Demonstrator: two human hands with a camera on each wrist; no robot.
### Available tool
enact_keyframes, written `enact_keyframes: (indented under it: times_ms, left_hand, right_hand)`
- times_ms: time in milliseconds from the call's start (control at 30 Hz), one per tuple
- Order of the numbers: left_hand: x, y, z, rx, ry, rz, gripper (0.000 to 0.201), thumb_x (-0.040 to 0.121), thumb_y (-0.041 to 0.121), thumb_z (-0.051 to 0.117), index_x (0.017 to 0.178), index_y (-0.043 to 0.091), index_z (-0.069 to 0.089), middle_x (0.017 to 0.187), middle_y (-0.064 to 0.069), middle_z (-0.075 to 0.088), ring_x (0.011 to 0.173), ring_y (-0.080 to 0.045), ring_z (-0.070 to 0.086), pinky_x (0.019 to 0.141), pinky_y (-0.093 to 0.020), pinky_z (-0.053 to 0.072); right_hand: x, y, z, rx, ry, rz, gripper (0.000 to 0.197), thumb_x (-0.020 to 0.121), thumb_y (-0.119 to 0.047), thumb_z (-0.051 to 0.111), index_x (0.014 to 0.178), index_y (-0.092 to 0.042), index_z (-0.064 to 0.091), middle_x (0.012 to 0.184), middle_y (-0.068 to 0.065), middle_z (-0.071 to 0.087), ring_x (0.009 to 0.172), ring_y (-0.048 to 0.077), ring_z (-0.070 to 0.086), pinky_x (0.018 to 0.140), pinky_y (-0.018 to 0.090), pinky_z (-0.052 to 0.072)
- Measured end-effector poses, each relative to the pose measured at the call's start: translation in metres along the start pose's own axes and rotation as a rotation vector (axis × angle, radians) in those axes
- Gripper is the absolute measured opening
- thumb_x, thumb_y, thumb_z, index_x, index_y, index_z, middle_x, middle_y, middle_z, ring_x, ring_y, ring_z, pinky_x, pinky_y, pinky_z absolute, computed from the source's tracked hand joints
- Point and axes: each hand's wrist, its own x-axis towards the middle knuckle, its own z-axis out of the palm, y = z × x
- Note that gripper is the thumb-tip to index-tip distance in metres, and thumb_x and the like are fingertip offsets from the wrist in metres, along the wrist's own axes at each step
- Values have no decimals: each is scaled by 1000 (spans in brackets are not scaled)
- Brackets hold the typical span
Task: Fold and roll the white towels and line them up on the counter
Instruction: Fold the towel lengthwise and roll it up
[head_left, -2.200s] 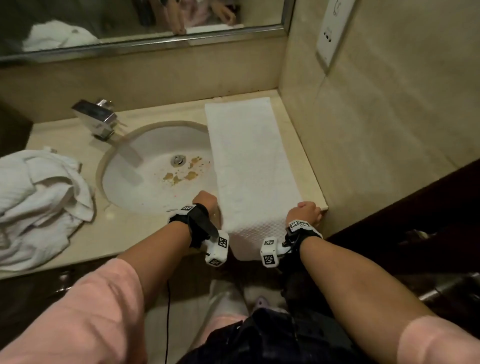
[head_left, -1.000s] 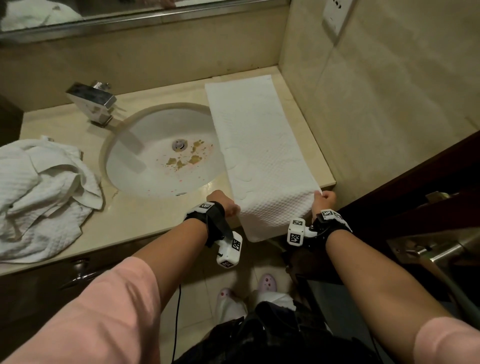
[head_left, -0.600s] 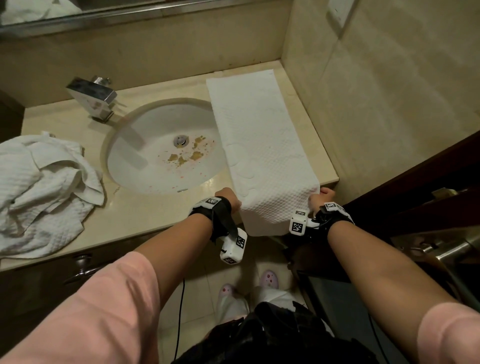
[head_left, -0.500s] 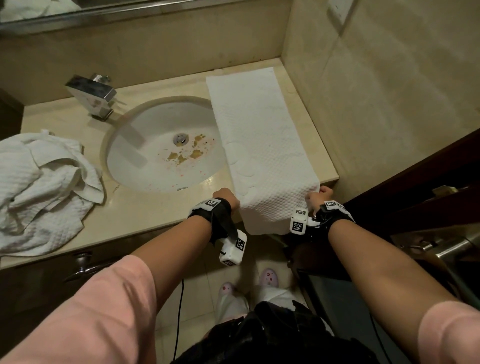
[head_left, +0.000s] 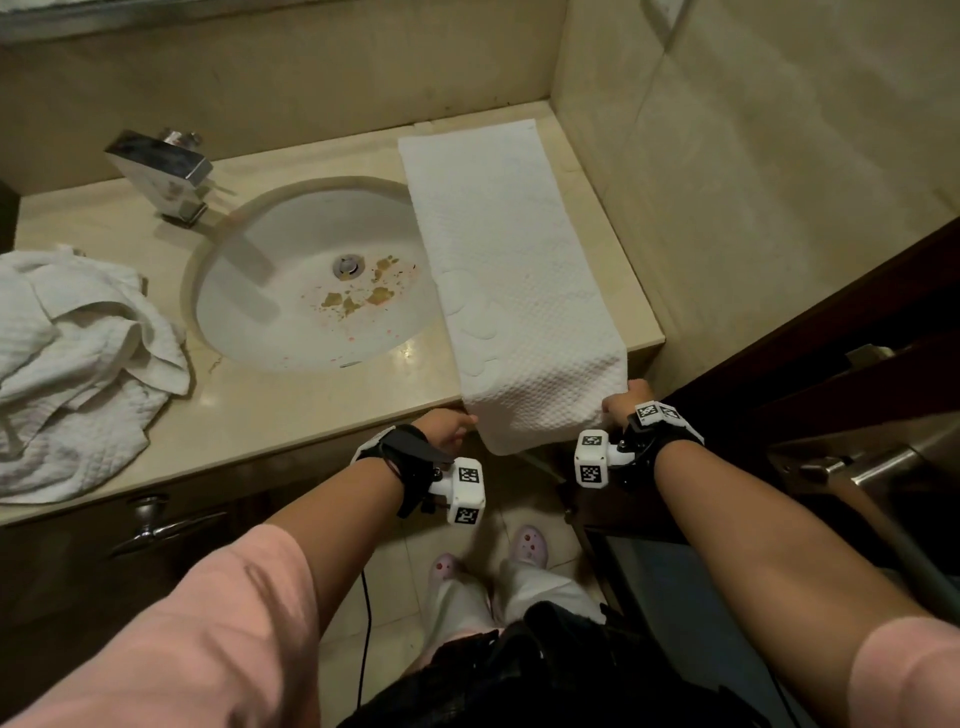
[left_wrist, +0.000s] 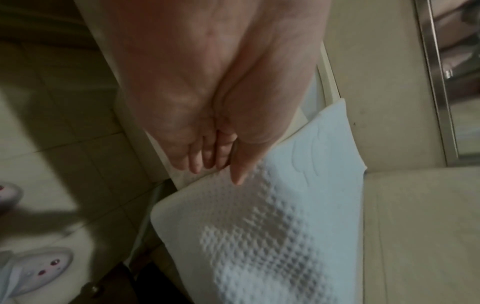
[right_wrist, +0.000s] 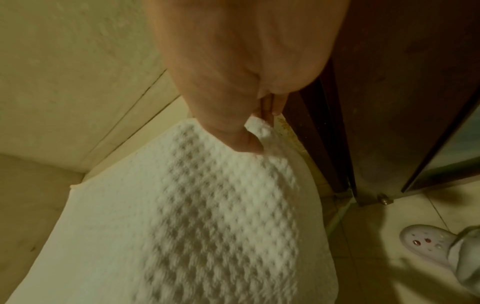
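Towel (head_left: 511, 291), folded into a long strip, lies on the right end of the worktop (head_left: 291, 410) beside the sink (head_left: 311, 280), near end draped over the front edge. Risk, as judged: the overhang could drag the strip off or skew it if either grip slackens, giving a crooked roll. Left hand (head_left: 447, 428) pinches the near left edge, thumb on top, fingers (left_wrist: 205, 158) pressed together beneath. Right hand (head_left: 621, 400) pinches the near right corner between thumb and fingers (right_wrist: 267, 114). Loose towels (head_left: 78, 364) lie heaped at far left.
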Motion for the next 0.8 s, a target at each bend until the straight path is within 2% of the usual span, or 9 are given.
enact_keyframes:
  times_ms: [67,133,167,233,300,367,433,600,800]
  left_hand:
    - [4,-1,4,-2,-8,16,33,99,11,46,131,3,51,129,-2,55,122,-18,48,81,-25,37]
    - [13,-7,7,-54,-4,-11,14,99,11,46,106,11,57,98,-2,56,87,-13,53,70,-24,36]
    - [18,-10,8,-93,12,-18,13,99,10,44,92,13,54,83,0,49,70,-11,45,63,-22,32]
    - [23,-13,10,-134,33,-27,18,99,7,42,84,14,48,71,1,39,60,-10,35,57,-22,27]
    - [24,-13,17,-116,23,-35,10,98,7,45,99,12,54,77,1,45,66,-12,43,61,-23,34]
    - [22,-12,24,-89,24,-39,29,95,9,53,125,10,51,108,-4,56,103,-22,56,86,-32,44]
    - [25,-12,29,3,72,4,46,91,15,61,133,2,48,132,-13,54,126,-32,49,100,-40,42]
    - [21,-9,34,13,-6,149,49,96,4,50,143,2,36,146,-12,40,136,-29,36,107,-34,30]
    - [9,-17,18,159,-58,241,48,97,18,51,142,6,39,141,-7,45,131,-25,43,107,-34,33]
  right_hand:
    - [-1,-1,-2,-81,-6,-2,37,84,-8,56,120,2,54,104,19,61,85,35,59,76,39,50]
    - [-12,-7,-5,-118,-16,26,37,87,-16,55,118,4,55,101,18,62,84,34,59,73,36,48]
    - [-17,-9,-7,-126,-27,41,39,88,-20,54,119,3,54,101,18,62,83,33,58,72,35,47]
    - [-19,-12,-10,-130,-53,45,43,90,-28,55,122,1,52,104,18,62,86,33,59,73,34,46]
    - [-22,-13,-14,-136,-63,33,48,92,-35,53,122,2,53,112,20,62,92,35,60,78,36,47]
    - [-22,-14,-14,-155,-59,7,50,94,-37,48,125,2,51,117,20,59,96,35,58,80,36,45]
    - [-22,-14,-14,-156,-44,-14,51,96,-36,44,130,1,46,126,21,55,106,37,57,86,38,45]
    - [-22,-11,-17,-154,20,-34,56,98,-37,39,141,-1,36,143,20,42,125,38,47,96,40,40]
    - [-23,1,-23,-96,80,-54,54,97,-35,44,138,-1,38,138,21,46,121,38,50,85,35,39]
